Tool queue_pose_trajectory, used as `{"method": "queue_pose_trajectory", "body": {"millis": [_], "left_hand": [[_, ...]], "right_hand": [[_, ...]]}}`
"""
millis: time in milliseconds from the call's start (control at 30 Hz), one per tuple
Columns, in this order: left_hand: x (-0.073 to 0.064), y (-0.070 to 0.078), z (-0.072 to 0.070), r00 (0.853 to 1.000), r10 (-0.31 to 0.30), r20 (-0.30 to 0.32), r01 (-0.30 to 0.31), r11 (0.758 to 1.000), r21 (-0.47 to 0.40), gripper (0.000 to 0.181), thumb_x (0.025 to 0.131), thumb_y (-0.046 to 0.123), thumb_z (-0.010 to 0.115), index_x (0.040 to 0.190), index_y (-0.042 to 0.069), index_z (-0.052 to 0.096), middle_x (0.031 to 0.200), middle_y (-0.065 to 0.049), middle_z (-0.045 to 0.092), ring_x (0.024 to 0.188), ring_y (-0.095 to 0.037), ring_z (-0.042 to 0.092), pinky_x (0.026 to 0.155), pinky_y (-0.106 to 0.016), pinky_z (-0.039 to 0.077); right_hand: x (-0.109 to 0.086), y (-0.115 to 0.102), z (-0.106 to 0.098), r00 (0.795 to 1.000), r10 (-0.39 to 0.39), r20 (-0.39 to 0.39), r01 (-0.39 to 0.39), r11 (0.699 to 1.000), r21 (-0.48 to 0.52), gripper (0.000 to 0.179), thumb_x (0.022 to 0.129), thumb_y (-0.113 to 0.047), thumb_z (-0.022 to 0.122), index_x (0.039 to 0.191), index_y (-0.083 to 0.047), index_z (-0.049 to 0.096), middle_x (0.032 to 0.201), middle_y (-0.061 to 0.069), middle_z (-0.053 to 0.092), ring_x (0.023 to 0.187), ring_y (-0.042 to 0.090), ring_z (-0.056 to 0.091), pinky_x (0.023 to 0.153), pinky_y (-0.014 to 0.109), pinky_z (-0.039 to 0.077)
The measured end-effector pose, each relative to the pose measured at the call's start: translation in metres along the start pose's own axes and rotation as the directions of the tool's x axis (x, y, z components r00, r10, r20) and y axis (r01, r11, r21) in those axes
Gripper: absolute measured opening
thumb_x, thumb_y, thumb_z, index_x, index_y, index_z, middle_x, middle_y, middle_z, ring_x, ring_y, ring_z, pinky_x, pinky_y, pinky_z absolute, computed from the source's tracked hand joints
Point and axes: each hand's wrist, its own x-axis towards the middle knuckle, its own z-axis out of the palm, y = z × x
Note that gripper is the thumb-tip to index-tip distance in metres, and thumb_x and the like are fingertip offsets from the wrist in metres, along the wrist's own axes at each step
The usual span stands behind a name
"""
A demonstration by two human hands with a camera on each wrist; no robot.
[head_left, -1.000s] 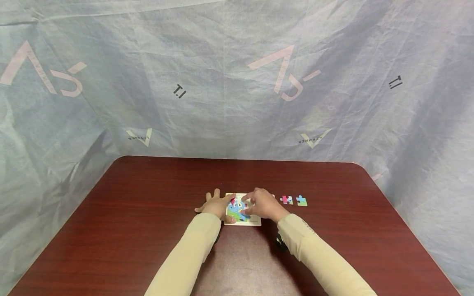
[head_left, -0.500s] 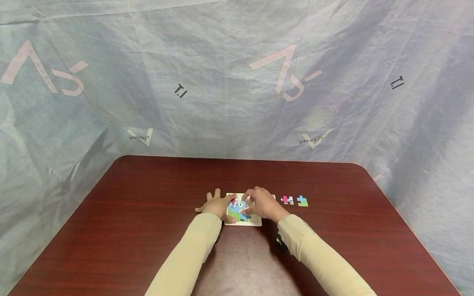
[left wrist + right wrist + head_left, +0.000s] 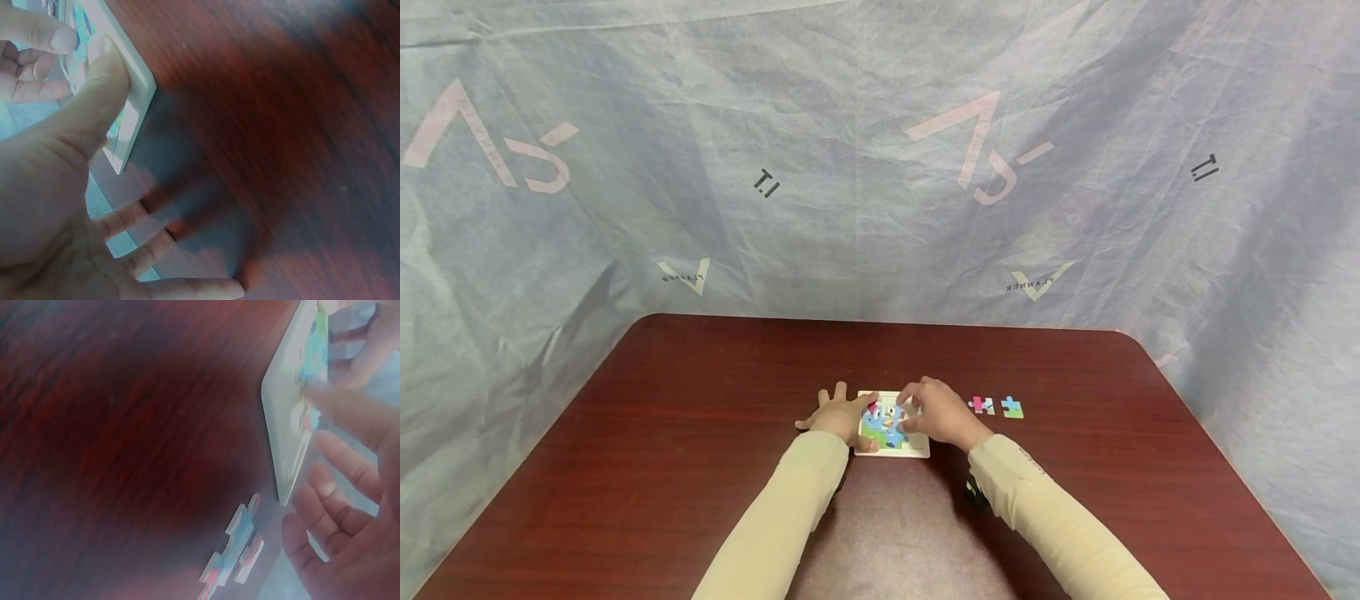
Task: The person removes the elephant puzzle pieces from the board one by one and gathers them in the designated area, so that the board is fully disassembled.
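Observation:
A small jigsaw board [image 3: 917, 452] with a pale frame lies on the table, its left part filled with blue and green pieces. My left hand [image 3: 835, 417] rests at its left side, fingers spread, thumb and index finger touching the frame. My right hand [image 3: 942, 414] is over the board's right half, pinching a blue puzzle piece [image 3: 896, 413] between thumb and index finger. In the right wrist view, the thumb [image 3: 359, 412] reaches onto the board and the other fingers are loosely bent. The right hand hides part of the board.
Two loose puzzle pieces, one pink and white [image 3: 982, 405] and one blue and green [image 3: 1012, 407], lie right of the board on the dark red table [image 3: 700, 500]. A grey printed cloth [image 3: 850, 233] hangs behind and beside the table.
My right hand has shifted slightly right, and the blue piece in its fingers has moved right with it, away from its neighbour. The left hand has stayed in place.

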Motion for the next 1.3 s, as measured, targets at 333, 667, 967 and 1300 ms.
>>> {"method": "queue_pose_trajectory", "body": {"millis": [333,667,967,1300], "left_hand": [[-0.0016,0.0001,-0.0005,1.0,0.001,-0.003,-0.001,1.0,-0.006,0.087,0.081,0.033,0.086,0.156,0.03,0.043,0.163,-0.019,0.022,0.148,-0.047,0.018,0.093,-0.082,0.035],[-0.0037,0.0007,-0.0025,1.0,0.003,0.002,-0.003,1.0,-0.017,0.086,0.083,0.032,0.085,0.157,0.029,0.041,0.164,-0.019,0.02,0.15,-0.047,0.015,0.095,-0.082,0.034],[-0.0052,0.001,-0.0033,1.0,0.008,0.008,-0.008,1.0,-0.011,0.086,0.082,0.033,0.086,0.157,0.029,0.042,0.163,-0.019,0.021,0.148,-0.047,0.016,0.093,-0.083,0.034],[-0.0048,0.0015,-0.0038,1.0,0.004,0.011,-0.004,1.0,-0.005,0.086,0.083,0.033,0.085,0.157,0.03,0.041,0.163,-0.019,0.021,0.148,-0.046,0.017,0.095,-0.082,0.034]], "right_hand": [[0.0033,0.0029,0.0001,0.999,0.001,-0.037,-0.006,0.992,-0.129,0.019,0.085,-0.022,0.085,0.101,-0.014,0.078,0.092,0.005,0.061,0.085,0.02,0.059,0.071,0.038,0.053],[0.0038,0.0025,-0.0007,0.999,0.014,-0.032,-0.018,0.995,-0.102,0.018,0.083,-0.02,0.087,0.099,-0.014,0.079,0.091,0.006,0.062,0.085,0.02,0.059,0.07,0.036,0.052],[0.0007,0.0021,-0.008,1.0,0.015,0.001,-0.015,0.996,-0.088,0.02,0.081,-0.017,0.088,0.099,-0.014,0.079,0.093,0.005,0.061,0.088,0.021,0.059,0.067,0.034,0.051],[0.0012,0.004,-0.0056,1.0,0.031,0.004,-0.031,0.997,-0.067,0.019,0.081,-0.018,0.088,0.097,-0.012,0.078,0.094,0.003,0.061,0.087,0.019,0.058,0.077,0.037,0.052]]}}
